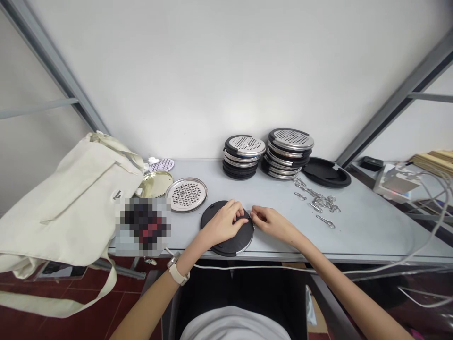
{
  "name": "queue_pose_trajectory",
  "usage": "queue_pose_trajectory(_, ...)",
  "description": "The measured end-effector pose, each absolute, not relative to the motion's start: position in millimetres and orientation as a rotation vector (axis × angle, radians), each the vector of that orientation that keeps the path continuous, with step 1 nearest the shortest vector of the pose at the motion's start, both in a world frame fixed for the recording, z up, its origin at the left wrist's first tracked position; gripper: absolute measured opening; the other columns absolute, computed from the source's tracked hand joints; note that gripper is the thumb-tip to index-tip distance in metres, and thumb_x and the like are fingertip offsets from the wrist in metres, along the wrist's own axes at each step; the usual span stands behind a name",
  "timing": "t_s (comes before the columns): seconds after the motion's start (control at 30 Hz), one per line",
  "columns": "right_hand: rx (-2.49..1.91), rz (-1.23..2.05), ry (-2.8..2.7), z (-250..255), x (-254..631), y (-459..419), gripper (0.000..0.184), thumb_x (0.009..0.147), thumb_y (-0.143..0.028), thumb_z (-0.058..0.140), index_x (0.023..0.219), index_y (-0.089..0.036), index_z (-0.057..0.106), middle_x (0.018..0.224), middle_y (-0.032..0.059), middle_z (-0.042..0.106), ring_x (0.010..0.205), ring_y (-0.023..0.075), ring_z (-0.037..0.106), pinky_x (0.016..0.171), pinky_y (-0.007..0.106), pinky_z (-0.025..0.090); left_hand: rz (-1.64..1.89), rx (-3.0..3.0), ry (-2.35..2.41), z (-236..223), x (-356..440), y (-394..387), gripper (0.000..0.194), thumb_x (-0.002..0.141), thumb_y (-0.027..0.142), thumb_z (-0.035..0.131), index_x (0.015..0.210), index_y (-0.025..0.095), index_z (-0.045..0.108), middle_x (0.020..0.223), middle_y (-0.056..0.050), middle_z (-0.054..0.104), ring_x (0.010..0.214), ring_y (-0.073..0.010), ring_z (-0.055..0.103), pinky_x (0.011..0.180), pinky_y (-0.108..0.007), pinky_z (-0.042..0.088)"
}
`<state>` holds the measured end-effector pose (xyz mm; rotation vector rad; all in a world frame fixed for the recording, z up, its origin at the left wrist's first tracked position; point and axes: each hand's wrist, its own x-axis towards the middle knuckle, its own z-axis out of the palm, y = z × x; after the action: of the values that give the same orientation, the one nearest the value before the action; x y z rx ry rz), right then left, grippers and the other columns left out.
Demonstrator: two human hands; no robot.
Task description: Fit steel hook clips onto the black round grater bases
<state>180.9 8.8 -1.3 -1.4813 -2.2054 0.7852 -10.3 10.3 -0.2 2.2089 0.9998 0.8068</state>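
A round black disc with a metal rim lies flat near the grey table's front edge. My left hand rests on top of it, fingers curled and pressing on its right side. My right hand pinches at the disc's right rim, where a small metal piece seems to sit; it is too small to name. A watch is on my left wrist.
Two stacks of black-and-steel perforated discs stand at the back. A loose black lid and several metal clips lie right. A perforated steel plate, a gold lid and a cream bag are left.
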Motion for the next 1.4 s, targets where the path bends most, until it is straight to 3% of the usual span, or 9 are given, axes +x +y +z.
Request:
queue_pose_trajectory(0.33,-1.433,0.7,-2.289,2,176,12,0.027,0.09,-0.03,0.034,0.069,-0.019,0.045,0.06,-0.0026,0.048,0.054,0.0106,0.04,0.054,0.023,0.028,0.806,2.191,1.016,0,-10,10,0.007,0.084,0.021,0.056,0.085,0.018,0.05,0.089,-0.001,0.05,0.073,-0.0125,0.05,0.071,-0.027,0.043)
queue_pose_trajectory(0.87,-1.526,0.488,-2.311,-7,171,3,0.024,0.092,-0.025,0.031,0.074,-0.021,0.045,0.056,-0.0021,0.047,0.047,0.0118,0.039,0.052,0.024,0.024,0.822,2.218,1.009,-4,-9,12,0.007,0.083,0.019,0.057,0.083,0.018,0.05,0.087,-0.002,0.049,0.074,-0.013,0.051,0.07,-0.027,0.044)
queue_pose_trajectory(1.4,-1.466,0.607,-2.284,0,172,2,0.024,0.09,-0.025,0.032,0.07,-0.021,0.044,0.055,-0.003,0.045,0.048,0.0111,0.035,0.052,0.022,0.025,0.816,2.204,1.02,-3,-9,11,0.007,0.082,0.018,0.056,0.083,0.018,0.05,0.089,-0.002,0.05,0.076,-0.014,0.051,0.071,-0.028,0.044)
